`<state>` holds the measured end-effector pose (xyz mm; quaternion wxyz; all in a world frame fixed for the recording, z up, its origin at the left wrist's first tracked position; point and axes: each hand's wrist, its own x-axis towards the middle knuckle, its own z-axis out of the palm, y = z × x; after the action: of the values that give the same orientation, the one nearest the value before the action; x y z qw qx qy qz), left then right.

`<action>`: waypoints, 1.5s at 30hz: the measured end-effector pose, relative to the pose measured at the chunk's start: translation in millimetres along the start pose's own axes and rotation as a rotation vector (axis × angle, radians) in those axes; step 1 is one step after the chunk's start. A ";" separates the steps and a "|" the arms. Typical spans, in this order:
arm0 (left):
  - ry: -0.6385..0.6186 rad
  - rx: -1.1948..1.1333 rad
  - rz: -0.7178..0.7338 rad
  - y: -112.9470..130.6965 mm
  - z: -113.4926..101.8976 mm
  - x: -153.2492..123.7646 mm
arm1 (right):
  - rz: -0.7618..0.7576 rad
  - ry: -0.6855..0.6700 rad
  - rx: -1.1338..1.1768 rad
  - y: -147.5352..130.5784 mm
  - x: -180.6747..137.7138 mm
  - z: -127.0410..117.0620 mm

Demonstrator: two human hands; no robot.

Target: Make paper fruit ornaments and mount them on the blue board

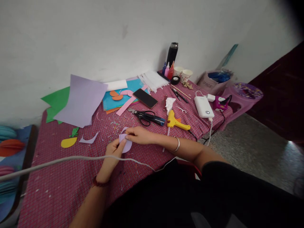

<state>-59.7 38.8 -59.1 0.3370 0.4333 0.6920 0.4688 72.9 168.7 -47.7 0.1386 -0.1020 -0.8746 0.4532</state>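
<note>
A rounded piece of lilac paper [127, 147] is held between my two hands above the near part of the table. My left hand [113, 152] pinches its left side, thumb on top. From the right, my right hand [136, 135] grips its upper edge with closed fingers. A curved lilac offcut [123, 129] shows just behind my fingertips. Black-handled scissors [143, 116] lie beyond my right hand, beside a dark blue tool [157, 120] that I cannot identify. A yellow glue gun [177, 122] rests to the right, near my right forearm.
Lilac sheets [82, 101], a yellow cutout [68, 142] and a lilac scrap [89, 138] lie at left. Farther back are a phone [145, 98], paper cups [186, 76] and a black bottle [172, 53]. A white power bank [203, 107] sits right. A white cable [78, 158] crosses in front.
</note>
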 end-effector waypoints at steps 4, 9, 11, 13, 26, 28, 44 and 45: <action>0.000 0.019 0.006 1.8 1.5 -0.7 | 0.003 0.001 -0.059 -1.2 0.1 -0.4; 0.004 0.041 0.006 3.0 1.7 -1.3 | -0.019 0.002 -0.086 -0.8 0.1 -0.2; 0.007 0.049 0.005 2.5 1.5 -0.9 | -0.017 0.001 -0.092 -0.2 0.2 0.0; 0.009 0.053 0.006 1.8 1.5 -0.4 | -0.021 0.001 -0.093 0.1 0.4 0.1; 0.000 0.089 0.035 -1.7 1.5 -0.8 | -0.023 0.000 -0.116 -0.9 0.2 0.1; -0.005 0.098 0.040 -1.2 1.5 -1.0 | -0.015 -0.003 -0.120 -1.5 0.0 -0.1; -0.029 0.215 0.071 -8.9 4.7 -0.8 | -0.020 -0.032 -0.131 -5.1 -1.7 1.7; -0.031 0.219 0.071 -9.0 4.8 -0.9 | -0.021 -0.032 -0.132 -4.7 -1.7 2.2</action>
<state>-57.7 38.0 -69.1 0.2816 0.4990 0.7179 0.3954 73.5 163.8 -45.3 0.1222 -0.0946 -0.9058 0.3945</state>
